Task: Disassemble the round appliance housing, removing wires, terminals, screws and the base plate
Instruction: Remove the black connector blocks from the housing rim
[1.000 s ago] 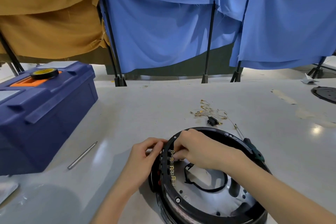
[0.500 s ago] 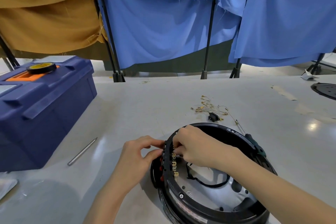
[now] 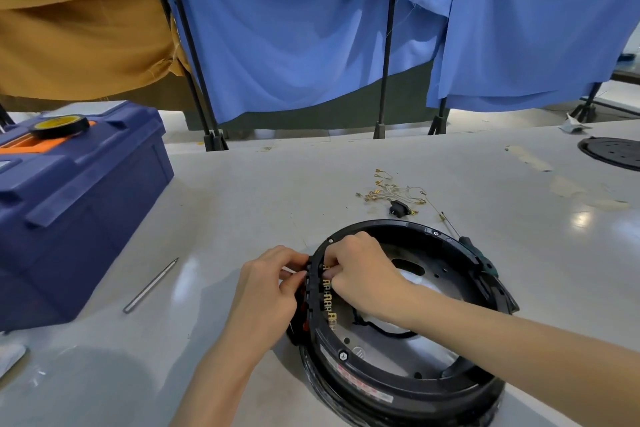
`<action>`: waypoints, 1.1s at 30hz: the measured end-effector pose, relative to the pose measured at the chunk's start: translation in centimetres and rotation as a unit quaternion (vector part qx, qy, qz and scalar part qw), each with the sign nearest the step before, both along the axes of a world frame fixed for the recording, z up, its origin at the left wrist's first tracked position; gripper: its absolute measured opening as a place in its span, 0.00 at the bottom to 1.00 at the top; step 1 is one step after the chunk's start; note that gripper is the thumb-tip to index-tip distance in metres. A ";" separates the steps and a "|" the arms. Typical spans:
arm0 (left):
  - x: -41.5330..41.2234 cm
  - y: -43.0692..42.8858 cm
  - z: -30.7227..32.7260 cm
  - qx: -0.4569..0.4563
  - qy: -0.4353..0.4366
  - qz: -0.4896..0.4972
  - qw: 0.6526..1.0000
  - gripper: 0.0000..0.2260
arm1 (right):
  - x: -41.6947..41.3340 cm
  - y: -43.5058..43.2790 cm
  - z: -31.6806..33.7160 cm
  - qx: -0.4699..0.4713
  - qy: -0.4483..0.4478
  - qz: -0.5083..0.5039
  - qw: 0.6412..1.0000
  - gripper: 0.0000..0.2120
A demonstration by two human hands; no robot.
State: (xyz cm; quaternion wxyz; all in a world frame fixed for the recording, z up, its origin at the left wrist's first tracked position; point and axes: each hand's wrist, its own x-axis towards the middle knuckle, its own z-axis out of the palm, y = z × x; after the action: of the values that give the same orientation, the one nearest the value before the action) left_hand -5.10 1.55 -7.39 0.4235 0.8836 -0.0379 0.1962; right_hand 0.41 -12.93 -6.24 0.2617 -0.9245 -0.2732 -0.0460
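Housing (image 3: 381, 388), round and black, lies open side up on the near right of the surface (image 3: 242, 191), its metal base plate (image 3: 436, 350) showing inside. Both hands are together at its left rim: the left hand (image 3: 266, 291) pinches the black terminal strip (image 3: 312, 288) from outside, and the right hand (image 3: 360, 274) reaches in from inside, fingers curled onto the top of the row of brass terminals (image 3: 329, 305). The fingertips themselves are hidden, so exactly which tab is caught I cannot tell. My read is that a terminal is being worked out of its slot. To do it well, brace the strip firmly with the outer hand and pull the tab straight along its slot, with no twisting, so that the thin brass does not bend or snap. Freed wires (image 3: 391, 192) lie in a heap beyond the housing, and a green-handled screwdriver (image 3: 479, 258) rests against its far right rim. As for writing, a red-and-white label (image 3: 363, 392) runs along the near rim, too blurred to read. A yellow-cored tape roll (image 3: 59, 125) sits on the blue toolbox (image 3: 86, 204) at left, with no legible print.
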 end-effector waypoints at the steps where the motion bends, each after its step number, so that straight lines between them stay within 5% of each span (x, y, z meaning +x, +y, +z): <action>1: 0.0 -0.1 0.0 0.000 0.003 0.003 1.000 0.12 | 0.0 0.0 0.0 0.005 0.001 -0.001 1.000 0.07; 12: -0.3 0.4 0.0 -0.032 0.016 -0.026 0.999 0.18 | 0.5 -1.6 2.0 0.003 0.092 0.080 0.993 0.06; 21: -0.4 -0.1 -0.3 -0.058 -0.014 0.004 0.998 0.21 | 0.1 -0.5 1.0 -0.108 -0.022 0.061 0.992 0.13; 33: -0.2 -0.9 -0.8 -0.070 -0.034 0.033 0.996 0.20 | -0.3 0.1 -0.9 -0.001 -0.031 -0.007 1.000 0.05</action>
State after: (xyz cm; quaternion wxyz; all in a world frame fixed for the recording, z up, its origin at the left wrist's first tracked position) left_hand -5.31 0.60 -8.23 0.4765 0.8451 -0.0091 0.2422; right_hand 0.10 -12.85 -7.17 0.2523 -0.9246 -0.2749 -0.0761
